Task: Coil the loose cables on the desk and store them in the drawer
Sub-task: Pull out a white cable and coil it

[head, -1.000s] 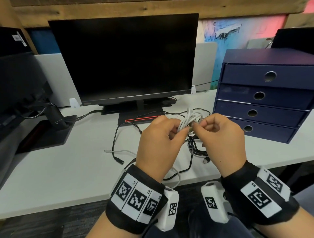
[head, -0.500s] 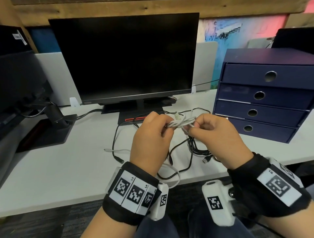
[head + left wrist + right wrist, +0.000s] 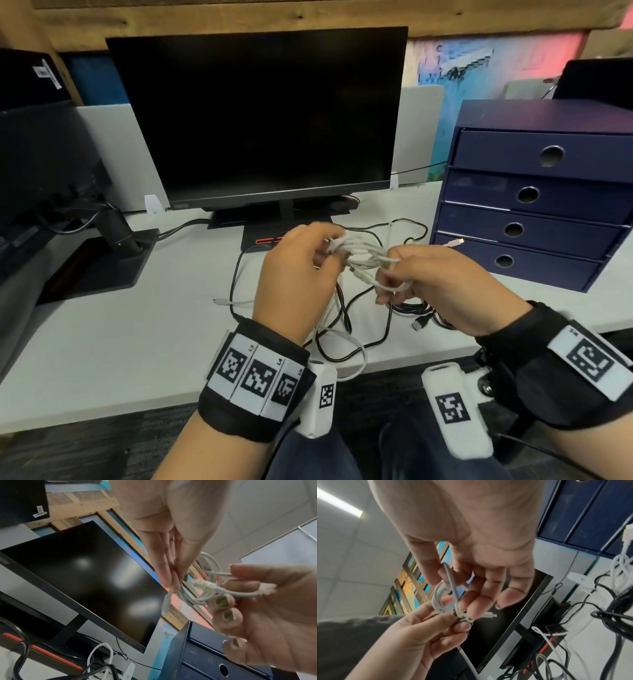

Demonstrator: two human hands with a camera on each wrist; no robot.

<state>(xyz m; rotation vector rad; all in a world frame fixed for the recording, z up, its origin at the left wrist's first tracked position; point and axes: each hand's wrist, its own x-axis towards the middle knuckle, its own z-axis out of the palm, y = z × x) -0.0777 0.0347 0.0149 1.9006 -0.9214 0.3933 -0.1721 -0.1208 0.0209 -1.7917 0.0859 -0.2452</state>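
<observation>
- Both hands up off the desk: left hand (image 3: 301, 274) and right hand (image 3: 442, 284) each pinch an end of the white cable bundle (image 3: 363, 255), stretched between them. Coil nearly finished, I'd say.
- Beneath the hands, black cables (image 3: 363, 318) sprawl loose, uncoiled.
- Beyond the right hand, the drawer unit (image 3: 534, 205) sits closed; nothing visibly stored.

both hands (image 3: 298, 274) (image 3: 442, 284) raised close together, fingers curled, pinching
</observation>
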